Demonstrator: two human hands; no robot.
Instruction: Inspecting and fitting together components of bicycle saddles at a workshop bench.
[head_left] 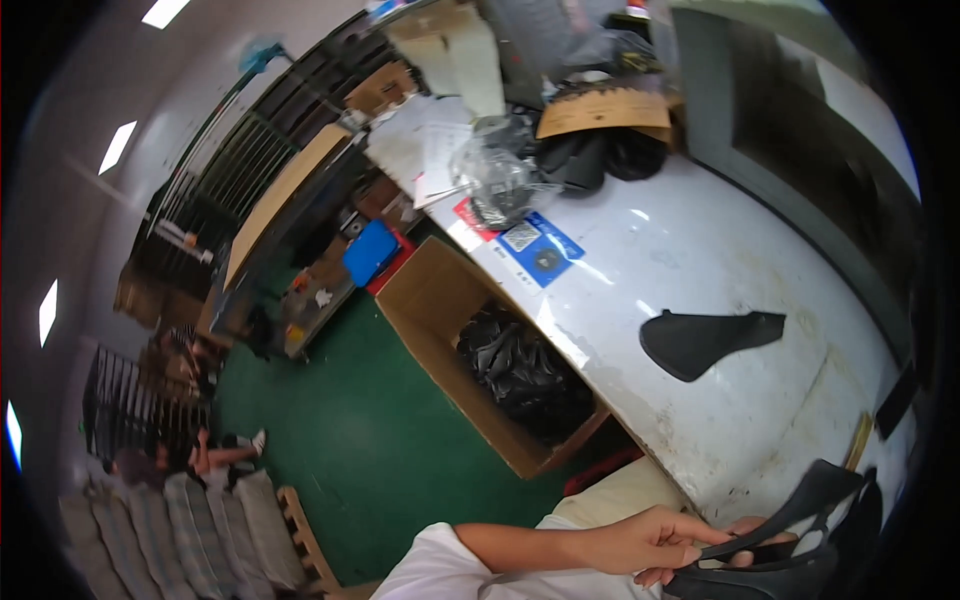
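Observation:
My left hand pinches the narrow tip of a black curved piece, thin and flexible-looking, near the table's front edge. Behind it my right hand shows only in part, its fingers curled at the black pieces; the rest is hidden. More black curved shapes lie under and beside the held one, with openings between them. Farther off on the white table rests a single flat black piece, broad at its left and narrowing to the right.
A tall cardboard box holding black pieces in plastic stands against the table's left side. On the table's far end are a clear plastic bag, a blue printed sheet and a carton. Stacked sacks and a seated person appear left.

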